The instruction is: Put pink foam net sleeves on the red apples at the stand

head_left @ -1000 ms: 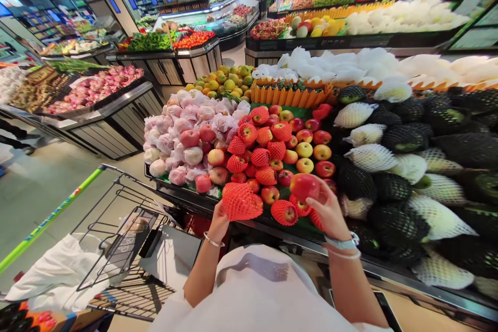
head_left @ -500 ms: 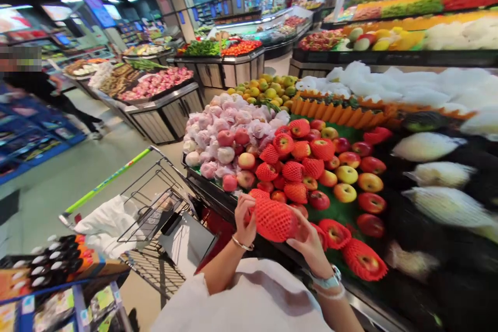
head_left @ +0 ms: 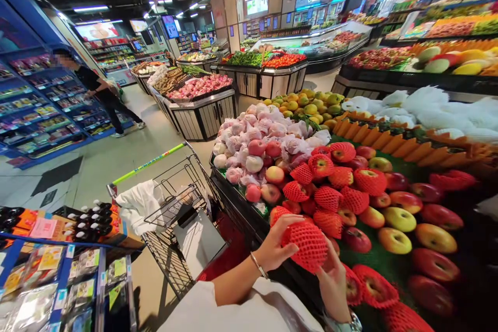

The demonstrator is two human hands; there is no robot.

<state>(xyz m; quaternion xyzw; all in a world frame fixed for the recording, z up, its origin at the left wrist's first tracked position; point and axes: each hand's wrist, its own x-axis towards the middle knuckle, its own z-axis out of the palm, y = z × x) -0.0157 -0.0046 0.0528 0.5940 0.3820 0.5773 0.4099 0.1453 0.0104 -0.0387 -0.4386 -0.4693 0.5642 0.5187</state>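
Between my two hands is an apple in a red foam net (head_left: pixel 308 249), held just above the near edge of the fruit display. My left hand (head_left: pixel 275 245), with a bangle at the wrist, has its fingers and thumb on the left side of the net. On the opposite side, my right hand (head_left: pixel 333 282) grips the net from the right and below; part of its fingers is hidden behind it. Around them lie netted apples (head_left: pixel 329 223) and bare red and yellow apples (head_left: pixel 400 219). The fruit inside the net is mostly covered.
A shopping cart (head_left: pixel 155 163) with a white cloth (head_left: pixel 140 202) and a grey flat box (head_left: pixel 200 241) stands left of the display. Wrapped pink fruit (head_left: pixel 252 129) and yellow-green fruit (head_left: pixel 311 106) lie behind. A person (head_left: pixel 103 91) walks by blue shelves (head_left: pixel 46 109).
My view has turned left, so the display appears farther right. The netted apple stays in both hands; my left fingers now lie over its upper left side. The person shows more fully.
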